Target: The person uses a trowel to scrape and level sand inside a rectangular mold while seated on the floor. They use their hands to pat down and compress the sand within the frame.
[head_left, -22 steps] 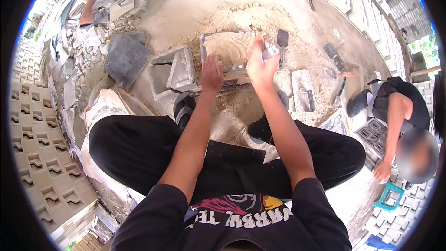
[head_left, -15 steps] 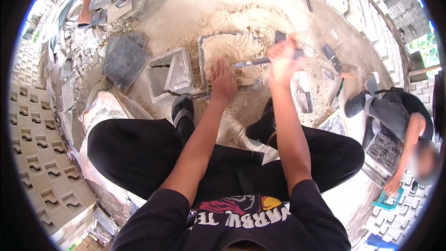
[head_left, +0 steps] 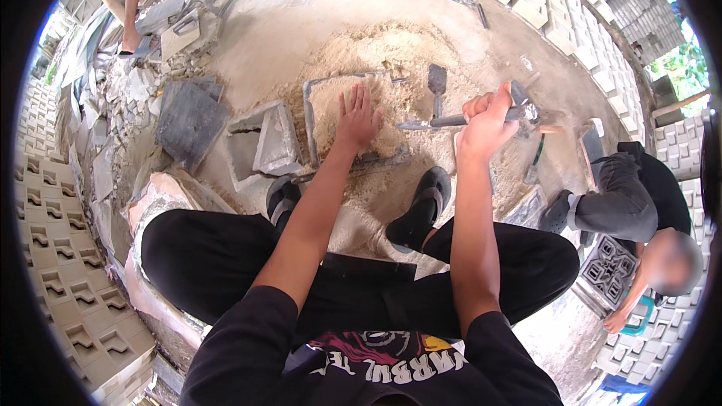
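Left hand (head_left: 357,116) presses the sand-filled mould (head_left: 342,116); right hand (head_left: 487,116) grips a trowel (head_left: 444,121).

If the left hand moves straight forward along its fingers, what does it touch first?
The left hand lies flat on sandy mix in the square mould. Going on, it probably meets that mix, then the mould's far rim; depth is unclear.

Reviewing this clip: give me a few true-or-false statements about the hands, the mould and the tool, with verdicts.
1. The left hand lies flat on the sand in the square mould. True.
2. The right hand is empty. False: it grips a metal bar by its handle.
3. The mould is empty. False: sandy mix fills it.
4. A trowel lies on the sand pile beyond the bar. True.
5. Another person crouches on the right. True.
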